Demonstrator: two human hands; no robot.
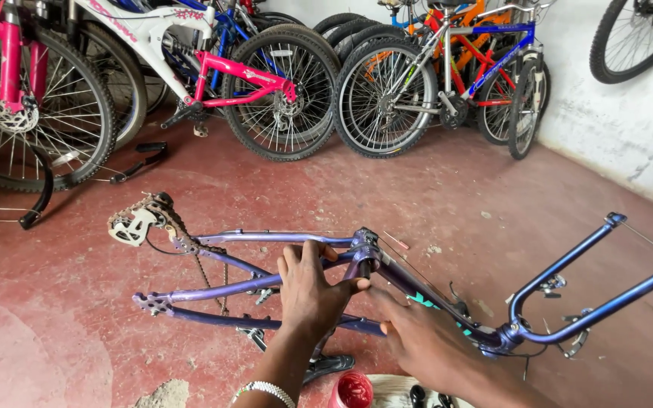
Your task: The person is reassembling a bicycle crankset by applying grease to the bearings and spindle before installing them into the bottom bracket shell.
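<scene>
Purple-blue bicycle frame lying on its side on the red concrete floor, wheels off, fork pointing right, rear derailleur with loose chain at the left end.

Left hand resting palm-down over the rear stays, fingers spread wide, thumb touching the seat tube opening. Beaded bracelet on that wrist.

Right hand just beside it, lying along the frame's main tube, fingertips reaching toward the same opening; fingers close together, but impossible to tell whether anything is pinched between them.

At the bottom edge, just below the hands, 1 small open round tub filled with a glossy red paste. Next to it, the pale rim of a bowl-like vessel holding a few small dark parts, mostly cut off by the frame edge.

Along the back wall, a row of bicycles: 1 pink and white, several blue and orange. A loose black mudguard on the floor at far left.
</scene>
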